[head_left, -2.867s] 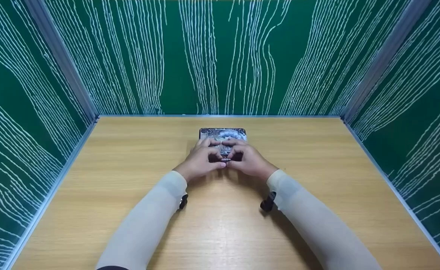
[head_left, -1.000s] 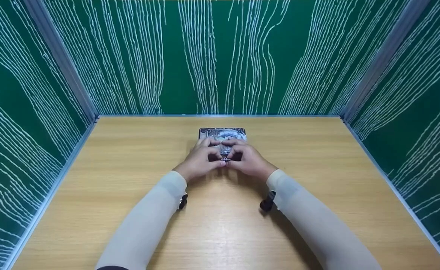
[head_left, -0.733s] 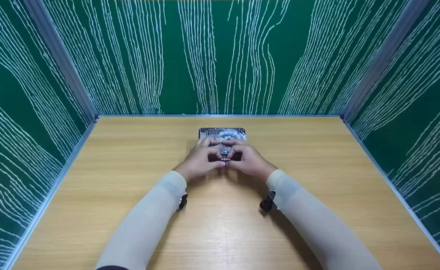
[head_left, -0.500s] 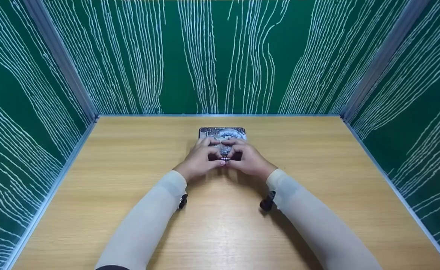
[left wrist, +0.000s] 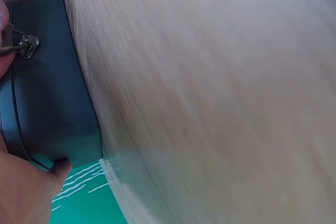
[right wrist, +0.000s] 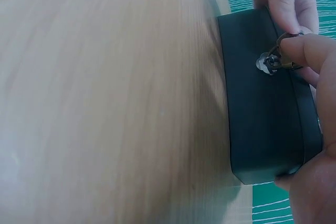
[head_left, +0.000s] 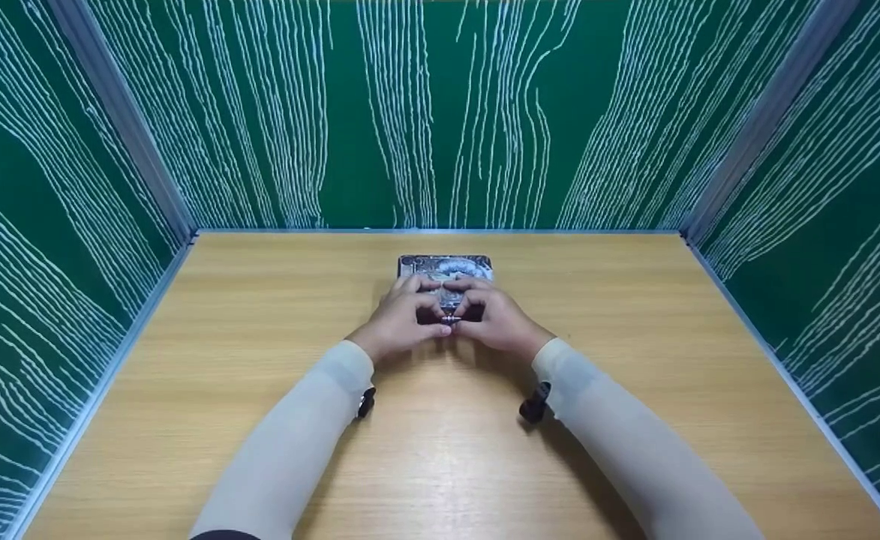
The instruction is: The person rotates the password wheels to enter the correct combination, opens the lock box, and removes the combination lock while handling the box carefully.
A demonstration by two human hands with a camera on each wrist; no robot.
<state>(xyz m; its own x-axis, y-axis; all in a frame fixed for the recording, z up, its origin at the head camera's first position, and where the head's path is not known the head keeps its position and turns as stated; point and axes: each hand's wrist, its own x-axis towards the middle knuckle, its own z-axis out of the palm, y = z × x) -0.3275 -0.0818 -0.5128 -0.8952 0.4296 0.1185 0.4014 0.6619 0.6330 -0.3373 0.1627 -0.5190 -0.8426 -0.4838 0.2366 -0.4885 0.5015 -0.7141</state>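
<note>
A dark box with a patterned lid (head_left: pixel 466 267) sits near the back of the table. On its front is a metal clasp (right wrist: pixel 265 63) with a ring-like metal piece (left wrist: pixel 7 50) through it. My left hand (head_left: pixel 403 319) pinches that metal piece between thumb and finger, its other fingers over the lid and side. My right hand (head_left: pixel 498 319) pinches the same piece from the right, thumb in front, other fingers on the box. The lid lies down on the dark body (right wrist: pixel 262 119). Fingertips hide part of the metal piece.
The wooden table (head_left: pixel 440 450) stretches around the box. Green panels with white wavy lines (head_left: pixel 349 112) stand behind and at both sides, joined by grey metal posts (head_left: pixel 128 112). A dark device (head_left: pixel 535 405) is strapped at the right wrist.
Both hands stay at the box front. The fingertips and the small metal piece have shifted only slightly.
</note>
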